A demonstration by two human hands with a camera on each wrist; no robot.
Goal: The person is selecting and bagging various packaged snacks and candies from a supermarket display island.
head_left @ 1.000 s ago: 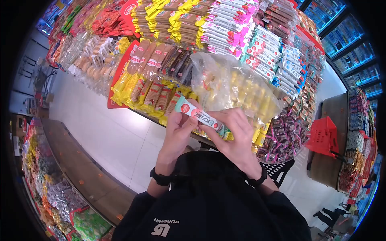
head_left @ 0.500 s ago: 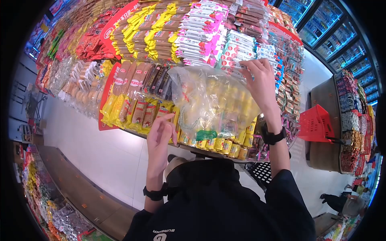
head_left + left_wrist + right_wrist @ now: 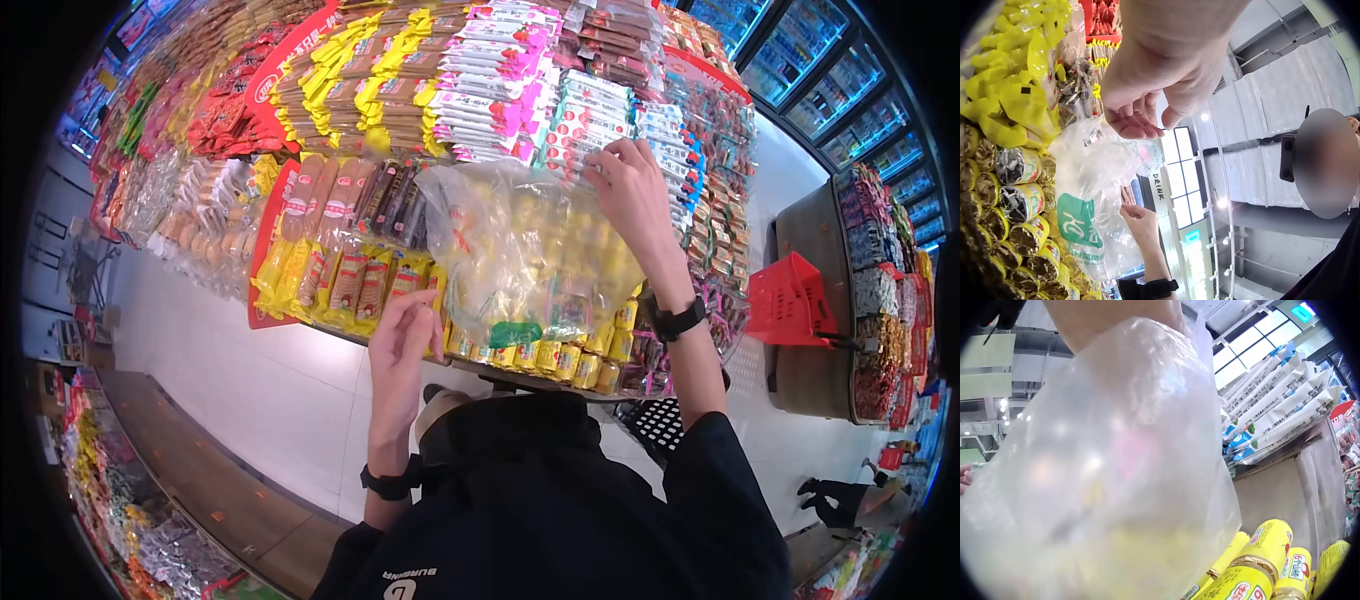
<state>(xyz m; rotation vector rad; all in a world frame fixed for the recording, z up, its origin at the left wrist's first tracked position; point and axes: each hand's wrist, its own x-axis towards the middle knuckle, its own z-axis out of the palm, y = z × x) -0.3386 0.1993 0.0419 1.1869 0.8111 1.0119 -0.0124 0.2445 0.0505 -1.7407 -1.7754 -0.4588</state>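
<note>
My left hand (image 3: 400,345) hangs above the near display edge with loosely bent, empty fingers; the left wrist view shows the same hand (image 3: 1154,87) touching nothing. At the white-and-teal wrapped bars (image 3: 575,125), my right hand (image 3: 638,200) has its fingers bent downward over the pile, no bar visible between them. A clear plastic bag (image 3: 515,250) with green print lies between the hands on yellow rolls (image 3: 550,358). In the right wrist view the bag (image 3: 1110,462) hides my right fingers; the left wrist view shows that hand (image 3: 1141,228) beyond the bag.
Pink-and-white bars (image 3: 490,90), yellow-ended packs (image 3: 400,100) and blue-and-white bars (image 3: 675,150) fill the display behind. A red basket (image 3: 790,300) stands at the right beside another stand (image 3: 820,350). Another person (image 3: 850,500) is at the lower right.
One second ago both hands held a white bar with a teal end near the front edge. They have since parted, the right reaching out to the bars. The bar is no longer seen in either hand.
</note>
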